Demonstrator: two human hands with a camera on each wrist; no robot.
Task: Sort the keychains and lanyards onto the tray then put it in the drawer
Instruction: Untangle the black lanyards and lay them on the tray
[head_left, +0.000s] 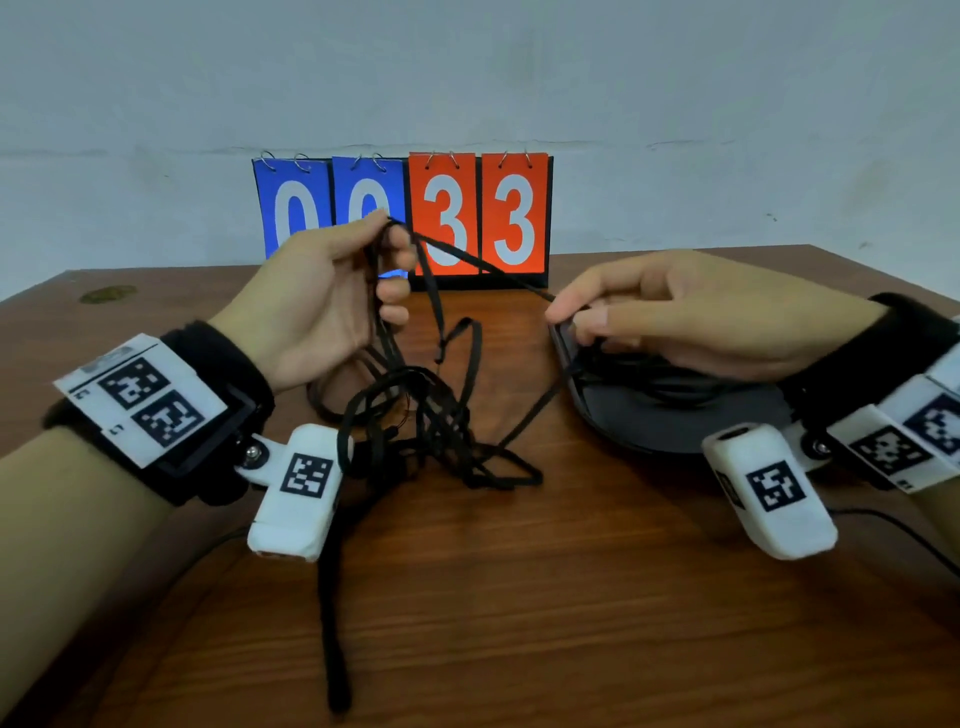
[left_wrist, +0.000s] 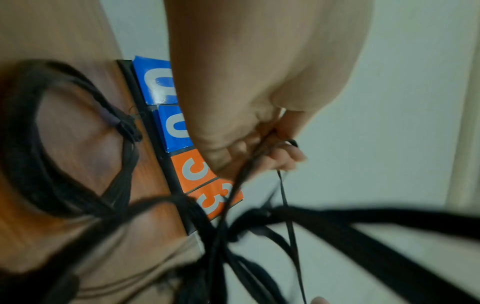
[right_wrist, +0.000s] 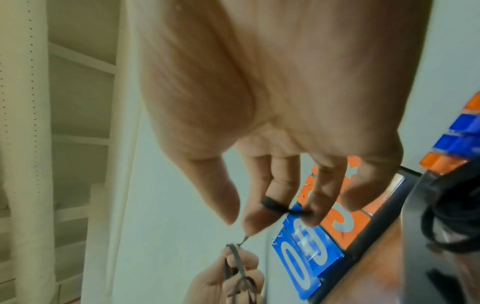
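Lanyards (head_left: 441, 415) lay tangled at frame centre on the surface (head_left: 519, 597), limp and snag-prone. Left hand (head_left: 322, 306) gripped raised strands; right hand (head_left: 691, 317) pinched one strand over the tray (head_left: 675, 421), centre right. Best held near a clip.

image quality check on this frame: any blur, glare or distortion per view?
Head view: even soft light, mostly sharp, wide-angle bend at the table edges, slight motion blur on the left hand. Left wrist view: near lanyards smeared and out of focus, scoreboard readable. Right wrist view: right hand soft and close, strong fisheye stretch, tray dark.
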